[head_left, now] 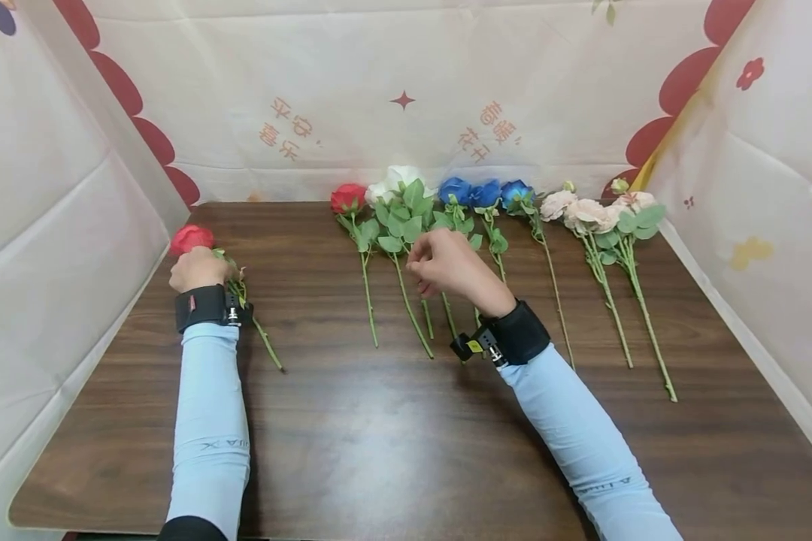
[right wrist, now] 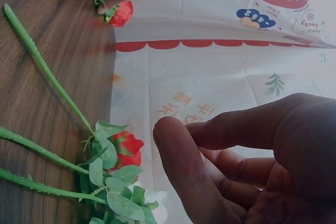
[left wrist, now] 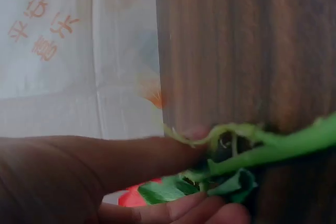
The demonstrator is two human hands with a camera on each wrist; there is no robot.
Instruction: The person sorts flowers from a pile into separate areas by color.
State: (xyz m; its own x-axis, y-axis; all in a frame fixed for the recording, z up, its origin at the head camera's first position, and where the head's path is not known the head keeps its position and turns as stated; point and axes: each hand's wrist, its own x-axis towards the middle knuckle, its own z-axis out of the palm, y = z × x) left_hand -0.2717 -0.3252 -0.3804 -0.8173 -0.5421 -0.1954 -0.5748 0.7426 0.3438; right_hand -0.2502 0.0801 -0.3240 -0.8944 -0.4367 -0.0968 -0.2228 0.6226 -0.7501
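Observation:
At the table's left side my left hand (head_left: 199,269) grips a red rose (head_left: 192,238) just below its bloom. Its stem slants toward the front of the table, and in the left wrist view the green stem (left wrist: 283,148) passes between thumb and fingers. My right hand (head_left: 455,267) hovers over the middle flowers with nothing in it, fingers loosely bent and thumb close to the index finger. Beneath it lie blue roses (head_left: 455,189) and a white rose (head_left: 401,179), their stems partly hidden by the hand. Left of these lies another red rose (head_left: 348,197).
Several pale pink flowers (head_left: 585,214) lie at the right of the row, stems toward me. All rest on a dark wooden table (head_left: 379,436). Printed white cloth (head_left: 392,60) stands behind and along both sides.

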